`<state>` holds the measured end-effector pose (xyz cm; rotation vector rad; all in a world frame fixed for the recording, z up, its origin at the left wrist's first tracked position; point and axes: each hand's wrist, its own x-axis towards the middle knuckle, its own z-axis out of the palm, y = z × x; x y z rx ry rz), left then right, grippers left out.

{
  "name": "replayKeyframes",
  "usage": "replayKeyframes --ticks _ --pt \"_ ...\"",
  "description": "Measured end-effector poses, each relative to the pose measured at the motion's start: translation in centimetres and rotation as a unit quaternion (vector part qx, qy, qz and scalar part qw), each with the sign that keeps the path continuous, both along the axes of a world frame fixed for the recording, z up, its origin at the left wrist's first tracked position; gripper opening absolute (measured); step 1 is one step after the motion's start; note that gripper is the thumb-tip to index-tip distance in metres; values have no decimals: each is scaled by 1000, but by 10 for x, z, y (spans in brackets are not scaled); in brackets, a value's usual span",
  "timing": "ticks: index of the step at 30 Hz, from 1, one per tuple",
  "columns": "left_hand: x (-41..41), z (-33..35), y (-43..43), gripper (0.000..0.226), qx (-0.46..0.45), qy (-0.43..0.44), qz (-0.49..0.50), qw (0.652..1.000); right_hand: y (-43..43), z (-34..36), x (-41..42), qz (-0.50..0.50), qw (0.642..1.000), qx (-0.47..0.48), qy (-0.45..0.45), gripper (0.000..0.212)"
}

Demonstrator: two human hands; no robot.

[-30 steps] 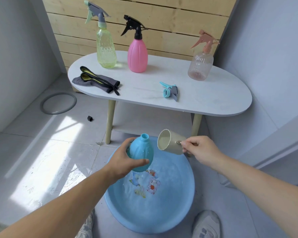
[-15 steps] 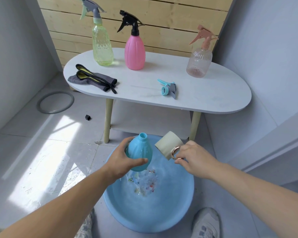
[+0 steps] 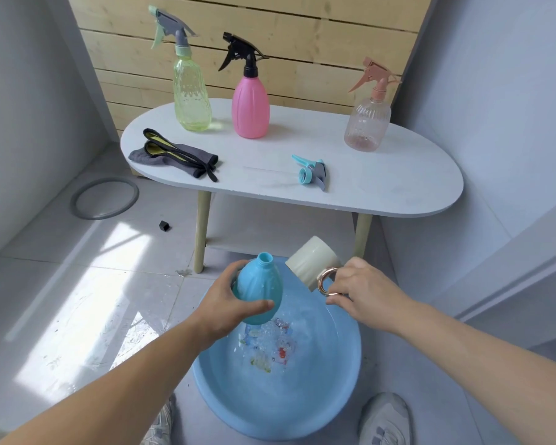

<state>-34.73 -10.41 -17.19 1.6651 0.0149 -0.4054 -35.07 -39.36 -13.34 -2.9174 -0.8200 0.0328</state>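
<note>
Head view, lower centre: right hand (image 3: 363,290), pinching the cup (image 3: 312,261) by its handle, is tipping it steeper than a second ago. Left hand (image 3: 225,303) is gripping the blue bottle (image 3: 260,290) over the basin (image 3: 334,396), so pouring seems underway.

Smooth plastic blue bottle (image 3: 260,292), glossy cream cup (image 3: 312,262), matt white table (image 3: 382,184)

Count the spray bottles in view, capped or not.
4. Green bottle, pink bottle and peach bottle stand on the table; the topless blue bottle is gripped by the left hand above the basin. None seems hidden.
</note>
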Motion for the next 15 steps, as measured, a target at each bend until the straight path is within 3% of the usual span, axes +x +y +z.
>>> replayKeyframes --ticks 3,6,10,15 --pt "-1 1 -1 81 0 -1 1 1000 0 1 0 36 998 -22 -51 24" --pt "-1 1 -1 83 -1 -1 0 1000 3 1 -2 30 999 -5 -39 22" --pt "0 4 -2 80 -3 -6 0 1000 6 16 -5 -91 990 99 47 23" --pt "3 17 -6 72 -18 -23 -2 1000 -6 52 -2 -227 938 238 112 21"
